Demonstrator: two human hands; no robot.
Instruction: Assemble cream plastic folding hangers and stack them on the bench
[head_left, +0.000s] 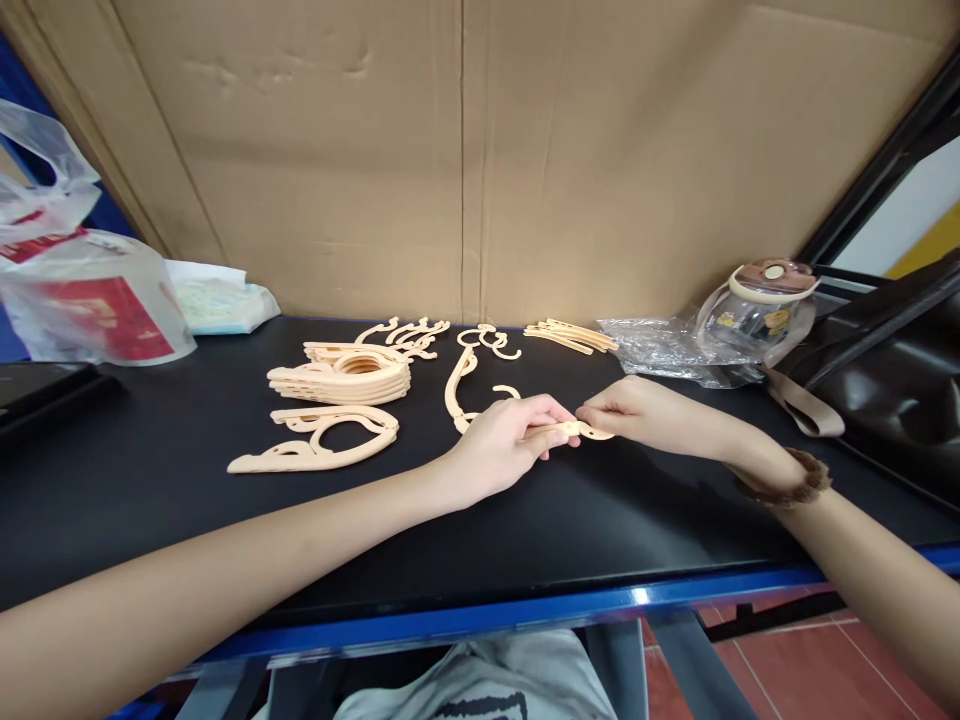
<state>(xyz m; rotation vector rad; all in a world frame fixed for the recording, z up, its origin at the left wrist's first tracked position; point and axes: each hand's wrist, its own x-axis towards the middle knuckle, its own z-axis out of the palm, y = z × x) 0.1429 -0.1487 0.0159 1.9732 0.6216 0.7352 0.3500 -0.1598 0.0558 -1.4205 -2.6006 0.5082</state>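
Beige plastic folding hanger parts lie about the black table. Close together near the middle, both hands work on one small beige hanger piece (594, 433). My left hand (504, 445) pinches it from the left, fingers closed. From the right, my right hand (637, 412) grips its other end with fingers bent down over it. A curved hanger arm (455, 385) and a hook (507, 391) show just behind my left hand, which partly covers them. Left of that rest a folded hanger (319, 450) and a stack of similar hangers (345, 380).
Loose hooks (405, 333) and straight strips (574, 335) lie at the back before a cardboard wall (337, 150). Clear plastic wrap (667, 350) and a lidded clear jug (761, 310) stand right, near a dark bag (892, 370). A plastic bag (90, 290) and wipes pack (225, 305) are left.
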